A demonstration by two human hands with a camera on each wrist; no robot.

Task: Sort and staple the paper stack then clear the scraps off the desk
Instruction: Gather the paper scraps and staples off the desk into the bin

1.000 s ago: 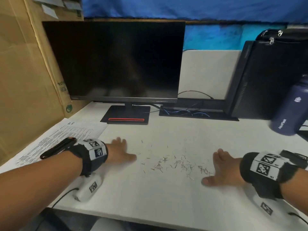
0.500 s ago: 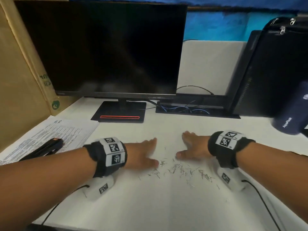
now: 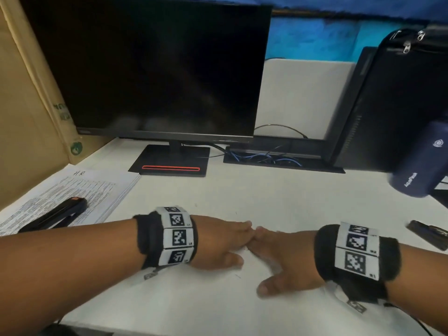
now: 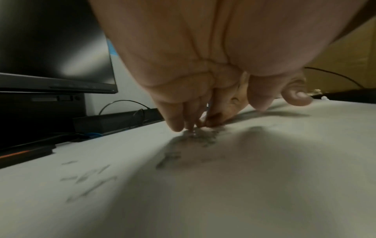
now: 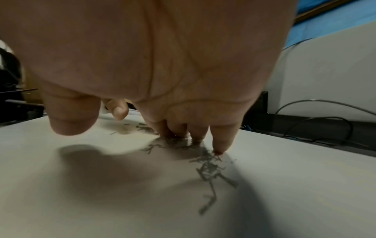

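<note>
**Hands closed in over scraps**

Both hands moved inward vs 0.5 s ago: were apart either side of the scrap scatter, now fingertips meet mid-desk. Scatter that lay open between them is now mostly covered in head view.

L hand (image 3: 218, 241): palm down on desk (image 3: 278, 200), fingers straight and pressed together, tips on the surface, thumb tucked toward the near side. L wrist cam shows fingers (image 4: 177, 116) down on the desk w/ scraps (image 4: 203, 136) bunched right at the tips; a few more loose ones lie off to the side. Not pinching anything.

R hand (image 3: 288, 258): also palm down, fingers together, tips touching L hand's tips; thumb splayed out toward the near edge. R wrist cam: fingers (image 5: 221, 141) pressed side by side, tips on desk, scraps heaped under and just in front of them, a thin trail running toward the cam. No grip, just flat contact.

Scraps look like small thin metal bits, prob staples; blurred, can't confirm.

Paper stack (image 3: 72, 195) sits at L side of desk, well apart from hands, stapler (image 3: 58, 214) lying on top of it. Monitor (image 3: 150, 69) at back centre, PC tower (image 3: 400, 105) back R w/ a navy bottle (image 3: 421, 163) beside it. Small dark item (image 3: 429, 236) on desk far R, can't tell what.
</note>
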